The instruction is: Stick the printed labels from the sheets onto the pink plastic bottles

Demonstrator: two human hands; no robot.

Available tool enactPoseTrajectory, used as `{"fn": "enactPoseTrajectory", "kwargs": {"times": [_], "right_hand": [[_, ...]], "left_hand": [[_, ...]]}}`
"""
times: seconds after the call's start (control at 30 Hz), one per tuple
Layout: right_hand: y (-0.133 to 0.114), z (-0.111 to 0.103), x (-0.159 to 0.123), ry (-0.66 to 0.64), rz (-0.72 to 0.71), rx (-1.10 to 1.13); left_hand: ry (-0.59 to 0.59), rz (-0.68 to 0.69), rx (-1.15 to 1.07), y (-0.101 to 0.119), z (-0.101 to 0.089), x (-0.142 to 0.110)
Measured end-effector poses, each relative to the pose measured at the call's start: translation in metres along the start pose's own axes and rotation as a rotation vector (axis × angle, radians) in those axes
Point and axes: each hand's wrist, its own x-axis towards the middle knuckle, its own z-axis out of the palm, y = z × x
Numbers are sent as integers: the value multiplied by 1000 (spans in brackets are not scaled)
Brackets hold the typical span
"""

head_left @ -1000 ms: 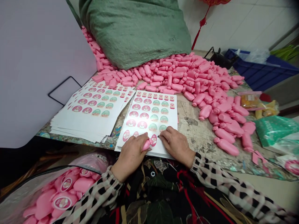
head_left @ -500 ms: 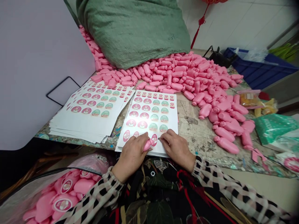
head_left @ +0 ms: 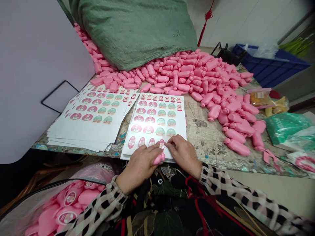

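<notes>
My left hand (head_left: 140, 165) is closed around a small pink plastic bottle (head_left: 158, 159), whose neck end pokes out past the thumb. Below both hands lies a white sticker sheet (head_left: 180, 118) printed with pink and green labels. At the sheet's bottom row, my right hand (head_left: 183, 152) is closed, thumb and forefinger pinching at the right edge of an oval pink sticker (head_left: 161, 143). Whether that sticker is lifted from its backing cannot be made out. More oval stickers (head_left: 132, 142) sit to its left, one partly covered by my left fingers.
Loose pink bottles (head_left: 187, 68) spill from a green sack (head_left: 137, 32) across the table's back and right. Another stack of sticker sheets (head_left: 76, 132) lies left. A bag of labelled bottles (head_left: 65, 205) stands below the table. A blue crate (head_left: 273, 65) is at far right.
The pink bottle in my left hand has turned and dropped slightly toward me, uncovering more of the oval sticker. My right fingertips have shifted a little left and up, closer onto the sticker's edge.
</notes>
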Motion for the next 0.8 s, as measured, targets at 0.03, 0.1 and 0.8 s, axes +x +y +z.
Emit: {"fn": "enactPoseTrajectory", "kwargs": {"times": [0.03, 0.1, 0.8], "right_hand": [[0, 0, 1, 1, 13, 4], [-1, 0, 3, 2, 43, 6], [-12, -12, 0, 157, -62, 173]], "left_hand": [[-42, 30, 10, 2, -1, -1], [-90, 43, 61, 6, -1, -3], [-44, -51, 48, 14, 5, -7]]}}
